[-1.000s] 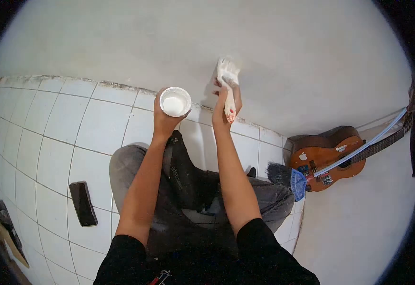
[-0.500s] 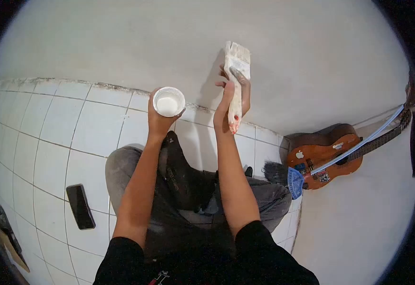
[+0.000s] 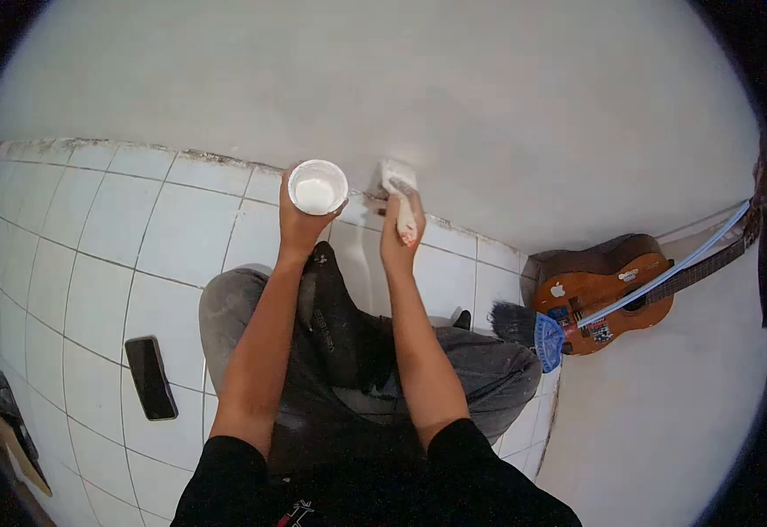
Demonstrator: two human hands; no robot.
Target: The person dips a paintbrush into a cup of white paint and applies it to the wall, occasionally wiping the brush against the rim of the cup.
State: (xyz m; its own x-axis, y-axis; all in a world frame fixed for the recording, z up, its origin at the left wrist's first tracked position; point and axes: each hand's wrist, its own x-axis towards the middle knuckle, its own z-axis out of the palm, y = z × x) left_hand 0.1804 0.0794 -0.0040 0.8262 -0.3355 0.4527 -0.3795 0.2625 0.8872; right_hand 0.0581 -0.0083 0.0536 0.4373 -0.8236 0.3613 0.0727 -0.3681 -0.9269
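Note:
A white cup (image 3: 318,187) with white paint inside is held upright by my left hand (image 3: 300,227), whose fingers wrap round it close to the wall. My right hand (image 3: 398,230) grips a white-smeared paintbrush (image 3: 407,213) by its handle, just right of the cup. The brush's bristles are low on the grey wall (image 3: 506,105), near its bottom edge, and appear to touch it. Red marks show on the handle's end.
A black phone (image 3: 150,378) lies on the white tiled floor (image 3: 94,299) at the left. To the right, a brown guitar (image 3: 607,294) leans in the corner behind a broom (image 3: 546,338) with a blue head. My crossed legs are below my arms.
My right hand has moved down and left with the brush, from higher in front of the wall to near its bottom edge. My left hand and the cup have barely shifted.

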